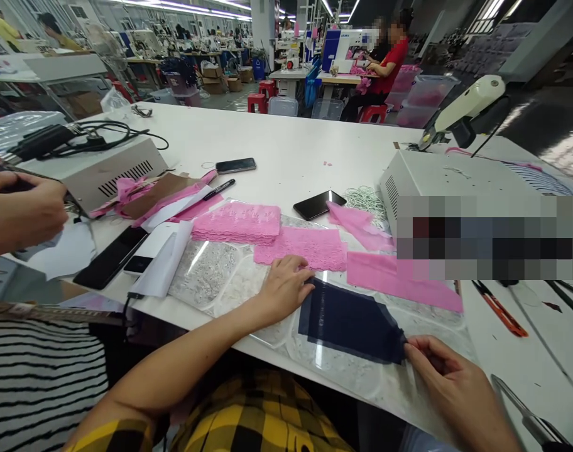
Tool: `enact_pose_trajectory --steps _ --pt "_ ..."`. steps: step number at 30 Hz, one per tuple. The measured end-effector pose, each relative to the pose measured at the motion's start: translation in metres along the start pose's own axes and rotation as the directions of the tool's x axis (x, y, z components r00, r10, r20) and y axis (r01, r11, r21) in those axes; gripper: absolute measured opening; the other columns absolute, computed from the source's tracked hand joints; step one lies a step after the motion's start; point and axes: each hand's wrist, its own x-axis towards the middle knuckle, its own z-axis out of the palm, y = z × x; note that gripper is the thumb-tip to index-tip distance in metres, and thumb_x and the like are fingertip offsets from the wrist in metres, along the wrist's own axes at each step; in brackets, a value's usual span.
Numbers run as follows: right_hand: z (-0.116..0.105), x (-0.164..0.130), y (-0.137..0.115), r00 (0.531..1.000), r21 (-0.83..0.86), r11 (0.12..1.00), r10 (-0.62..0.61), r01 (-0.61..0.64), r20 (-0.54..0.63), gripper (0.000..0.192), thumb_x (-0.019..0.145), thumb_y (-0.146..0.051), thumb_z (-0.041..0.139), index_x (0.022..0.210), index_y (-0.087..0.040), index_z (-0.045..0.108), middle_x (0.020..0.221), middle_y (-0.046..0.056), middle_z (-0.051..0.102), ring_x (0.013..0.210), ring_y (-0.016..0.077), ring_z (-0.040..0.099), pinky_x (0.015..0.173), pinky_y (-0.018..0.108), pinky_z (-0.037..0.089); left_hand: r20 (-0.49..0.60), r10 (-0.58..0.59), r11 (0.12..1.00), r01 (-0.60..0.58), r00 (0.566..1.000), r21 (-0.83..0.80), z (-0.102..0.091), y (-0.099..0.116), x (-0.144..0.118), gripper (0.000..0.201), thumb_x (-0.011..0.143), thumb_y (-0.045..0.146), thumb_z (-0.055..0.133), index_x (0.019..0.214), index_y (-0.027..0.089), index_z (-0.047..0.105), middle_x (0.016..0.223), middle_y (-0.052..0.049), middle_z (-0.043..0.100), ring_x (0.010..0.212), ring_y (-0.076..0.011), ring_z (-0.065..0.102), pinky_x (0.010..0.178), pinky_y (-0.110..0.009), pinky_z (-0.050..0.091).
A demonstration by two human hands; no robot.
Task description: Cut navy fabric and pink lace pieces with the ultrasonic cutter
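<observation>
A dark navy fabric piece (345, 320) lies almost flat on a clear-covered, grey-patterned sheet (201, 273) in front of me. My right hand (449, 373) pinches its gathered right end between thumb and fingers. At its upper left corner, my left hand (286, 285) has its fingers bent and drawn together, thumb against the navy edge; the exact contact under the fingertips is hidden. Just beyond that hand are a pink lace-edged piece (310, 245) and a pink lace stack (237, 221). A plain pink strip (385, 276) lies to the right of these.
Phones (319, 204), an orange cutter (501, 311) and scissors (526, 408) lie on the white table (277, 141). A grey machine box (456, 176) stands right, another box (121, 172) left. A co-worker's hand (27, 210) is at far left.
</observation>
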Motion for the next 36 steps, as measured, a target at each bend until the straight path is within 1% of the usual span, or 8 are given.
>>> enact_pose_trajectory --steps 5,8,11,17,22,26,31,36 --pt "-0.004 -0.001 0.003 0.998 -0.015 0.999 0.039 -0.038 0.052 0.034 0.061 -0.055 0.065 0.070 -0.023 0.069 0.070 0.001 0.070 0.063 0.0199 0.065 0.054 0.023 0.049 0.011 -0.011 1.000 0.011 1.000 0.005 0.002 -0.003 0.001 0.017 0.085 0.023 0.068 0.101 0.020 0.070 0.114 -0.009 0.061 0.111 -0.0258 0.054 0.093 -0.043 0.040" --pt "-0.002 -0.007 -0.003 0.999 -0.011 0.999 0.039 -0.040 -0.031 0.033 0.063 -0.055 0.062 0.070 -0.024 0.069 0.071 0.000 0.070 0.066 0.0195 0.065 0.057 0.023 0.049 0.007 -0.013 1.000 0.012 1.000 0.006 0.003 -0.005 0.000 0.013 0.085 0.023 0.067 0.098 0.020 0.070 0.113 -0.008 0.061 0.110 -0.0247 0.054 0.093 -0.042 0.041" --pt "0.001 -0.010 -0.005 0.994 -0.013 1.000 0.007 -0.008 -0.113 0.033 0.065 -0.055 0.061 0.072 -0.024 0.068 0.072 0.000 0.070 0.066 0.0189 0.065 0.058 0.023 0.049 -0.014 -0.007 1.000 0.007 1.000 0.004 0.003 -0.005 -0.003 0.017 0.086 0.023 0.067 0.103 0.021 0.069 0.117 -0.009 0.060 0.112 -0.0248 0.053 0.093 -0.042 0.040" --pt "-0.006 0.000 0.010 1.000 -0.024 1.000 -0.020 0.020 0.016 0.033 0.061 -0.054 0.067 0.072 -0.023 0.070 0.065 0.000 0.067 0.051 0.0150 0.057 0.052 0.022 0.049 -0.023 0.040 0.999 -0.041 0.999 -0.016 0.003 -0.001 -0.001 0.012 0.085 0.020 0.067 0.097 0.020 0.070 0.117 -0.009 0.060 0.112 -0.0247 0.054 0.095 -0.043 0.039" --pt "-0.008 0.003 0.017 1.000 -0.027 1.000 -0.005 0.006 0.024 0.034 0.061 -0.055 0.067 0.074 -0.024 0.071 0.061 0.000 0.063 0.048 0.0132 0.052 0.048 0.021 0.046 0.018 0.036 0.998 -0.036 0.999 -0.042 0.007 0.002 0.010 0.006 0.084 0.021 0.068 0.090 0.019 0.070 0.118 -0.008 0.060 0.114 -0.0244 0.053 0.095 -0.042 0.038" --pt "-0.005 0.001 0.011 1.000 0.002 1.000 -0.009 0.009 -0.002 0.032 0.059 -0.054 0.068 0.070 -0.024 0.071 0.057 0.000 0.061 0.045 0.0122 0.050 0.047 0.020 0.045 0.029 0.037 0.998 -0.035 0.999 -0.045 0.009 0.002 0.013 0.004 0.084 0.020 0.068 0.087 0.018 0.069 0.115 -0.008 0.061 0.113 -0.0242 0.054 0.093 -0.041 0.038" --pt "-0.003 0.000 -0.002 0.999 0.059 0.998 0.002 0.001 -0.050 0.033 0.054 -0.055 0.068 0.065 -0.023 0.070 0.055 0.000 0.062 0.043 0.0127 0.051 0.042 0.020 0.043 0.022 0.037 0.998 -0.035 0.999 -0.061 0.008 0.003 0.013 0.003 0.085 0.018 0.066 0.083 0.017 0.069 0.113 -0.008 0.062 0.111 -0.0236 0.055 0.092 -0.041 0.039" --pt "-0.004 -0.002 0.001 0.999 0.048 0.999 0.002 -0.001 -0.033 0.032 0.057 -0.053 0.068 0.067 -0.023 0.071 0.065 0.002 0.068 0.057 0.0170 0.063 0.050 0.019 0.050 -0.018 0.045 0.995 -0.047 0.999 -0.085 0.008 0.001 0.012 0.006 0.087 0.019 0.065 0.083 0.020 0.070 0.115 -0.007 0.062 0.111 -0.0229 0.056 0.093 -0.042 0.038"
